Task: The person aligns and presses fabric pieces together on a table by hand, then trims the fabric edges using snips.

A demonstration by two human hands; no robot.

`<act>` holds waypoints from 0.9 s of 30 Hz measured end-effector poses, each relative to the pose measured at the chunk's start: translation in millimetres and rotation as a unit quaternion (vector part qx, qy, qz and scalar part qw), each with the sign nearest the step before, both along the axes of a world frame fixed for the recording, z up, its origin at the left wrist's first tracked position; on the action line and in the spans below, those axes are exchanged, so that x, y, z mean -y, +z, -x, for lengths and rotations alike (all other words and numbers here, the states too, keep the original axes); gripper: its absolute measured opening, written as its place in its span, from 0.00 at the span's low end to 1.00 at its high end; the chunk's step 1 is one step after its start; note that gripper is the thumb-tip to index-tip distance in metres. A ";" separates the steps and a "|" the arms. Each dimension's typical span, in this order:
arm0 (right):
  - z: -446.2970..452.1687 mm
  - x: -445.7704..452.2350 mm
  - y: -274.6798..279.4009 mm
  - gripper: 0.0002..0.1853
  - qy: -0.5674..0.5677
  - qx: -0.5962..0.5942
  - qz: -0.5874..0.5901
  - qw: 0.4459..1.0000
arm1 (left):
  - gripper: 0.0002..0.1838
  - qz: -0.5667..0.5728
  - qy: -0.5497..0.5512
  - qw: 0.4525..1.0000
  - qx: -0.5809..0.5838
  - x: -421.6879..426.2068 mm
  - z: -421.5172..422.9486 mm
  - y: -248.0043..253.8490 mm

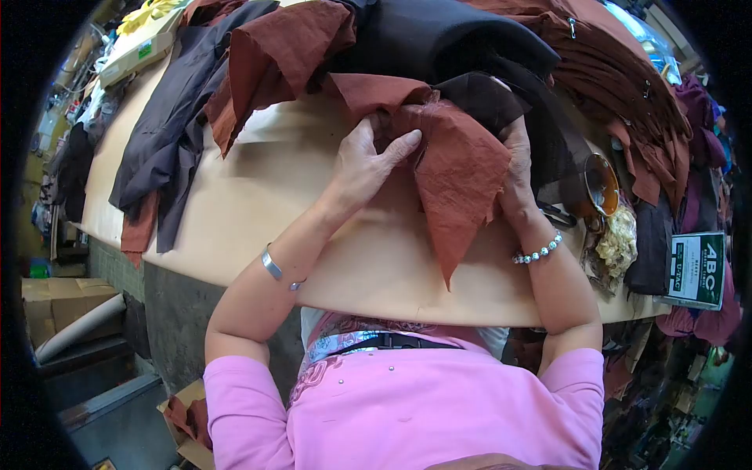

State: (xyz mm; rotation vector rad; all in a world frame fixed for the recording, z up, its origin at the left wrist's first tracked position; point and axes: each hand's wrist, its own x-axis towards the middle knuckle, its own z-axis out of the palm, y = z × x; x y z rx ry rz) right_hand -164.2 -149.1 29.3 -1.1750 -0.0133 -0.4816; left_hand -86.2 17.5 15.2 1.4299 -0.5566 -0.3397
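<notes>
Possibly the rust-coloured cloth (pixel 462 164), held between the hands above the table (pixel 243 196) between one and two o'clock of the view's centre, could twist or slip askew, since its long point hangs free towards six o'clock; the left hand (pixel 360 164) pinches it, thumb on top and fingers curled beneath; a hard pull there might lengthen the ragged threads along its edge. The dark cloth (pixel 486 102) bunches at its upper side, so a layer could fold under unseen; the right wrist, near a black object (pixel 556 214) at three o'clock, might knock it with an outward sweep.

Cloth covers most of the fingers of the right hand (pixel 517 168), so whether they grip or merely support cannot be told; the left fingertips are hidden too; the black object's shape is partly lost, and the amber ring (pixel 603 184) beyond it could be tape or a dish; the far garments (pixel 627 70) at two o'clock run out of view.
</notes>
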 end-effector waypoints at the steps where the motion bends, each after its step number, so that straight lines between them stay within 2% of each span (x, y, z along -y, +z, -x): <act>1: -0.5 1.1 -0.8 0.33 -0.002 0.006 0.013 1.000 | 0.17 -0.035 0.016 0.998 0.054 -3.4 1.2 4.1; 3: -1.5 6.2 -3.7 0.33 -0.013 0.003 0.046 0.999 | 0.17 -0.106 0.047 0.980 0.162 -10.2 5.8 15.3; 9: -1.1 4.8 -1.3 0.31 -0.028 -0.025 0.049 0.998 | 0.13 -0.099 0.079 0.975 0.184 -14.6 -1.9 10.5; 13: -4.1 13.4 -5.7 0.29 -0.029 -0.033 0.051 0.998 | 0.10 -0.113 0.110 0.951 0.265 -13.7 -0.3 16.5; 15: -2.7 13.0 -3.3 0.28 -0.042 -0.044 0.069 0.996 | 0.11 -0.090 0.137 0.935 0.316 -12.5 -4.5 14.7; 16: -2.3 12.7 -2.4 0.28 -0.048 -0.050 0.079 0.994 | 0.17 -0.101 0.158 0.911 0.367 -13.2 -7.6 16.1; 19: -3.1 13.1 -2.4 0.26 -0.030 -0.040 0.031 0.998 | 0.22 -0.089 0.206 0.862 0.454 -8.6 -13.7 22.2; 20: -4.0 15.5 -6.6 0.25 -0.041 -0.028 0.084 0.995 | 0.27 -0.113 0.201 0.866 0.444 -7.6 -16.7 23.2; 22: -6.6 20.2 -15.9 0.24 -0.062 -0.002 0.190 0.980 | 0.26 -0.147 0.161 0.877 0.427 -9.5 -29.5 21.5; 23: -7.0 21.0 -17.3 0.24 -0.066 0.001 0.185 0.980 | 0.26 -0.165 0.142 0.882 0.418 -11.8 -37.4 19.5; 25: -8.6 18.0 -13.4 0.24 -0.073 0.008 0.176 0.982 | 0.18 -0.180 0.103 0.896 0.393 -14.2 -42.9 24.0; 27: -3.8 16.4 0.4 0.25 -0.027 -0.061 -0.002 0.998 | 0.13 -0.166 0.060 0.916 0.359 -14.5 -40.3 35.1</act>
